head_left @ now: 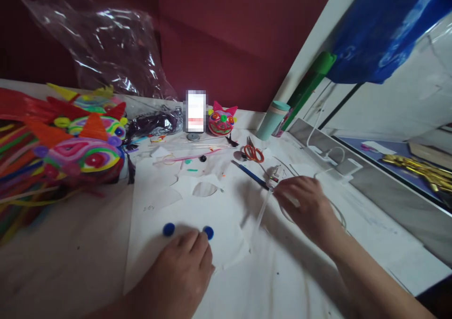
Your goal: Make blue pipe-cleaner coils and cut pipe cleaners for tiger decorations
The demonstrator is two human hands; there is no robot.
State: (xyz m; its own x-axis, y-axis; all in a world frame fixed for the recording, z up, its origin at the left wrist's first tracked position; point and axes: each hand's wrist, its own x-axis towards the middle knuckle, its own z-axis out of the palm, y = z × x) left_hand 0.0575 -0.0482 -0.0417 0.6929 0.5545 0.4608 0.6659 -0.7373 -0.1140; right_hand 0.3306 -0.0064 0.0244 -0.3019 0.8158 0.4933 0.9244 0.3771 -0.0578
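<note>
My left hand (185, 265) rests on a white paper sheet (155, 243), its fingers curled together. Their tips meet the edge of a small blue disc (208, 233); the underside of the grip is hidden. Another blue disc (168, 229) lies just left of the fingers. To the right, my right hand (303, 203) is closed, with fingertips pinching the near end of a small white bottle with dark print (278, 172). A thin translucent strip (262, 211) slants down below these fingertips. Beside the bottle lies a dark blue pen-like tool (251, 174).
Orange-handled scissors (254, 154) lie beyond the tool. A lit phone (196, 112), a small pink animal head (222, 118) and a green tumbler (272, 120) stand at the back. Colourful fuzzy animal heads (81, 156) fill the left. A power strip (323, 155) runs along the right.
</note>
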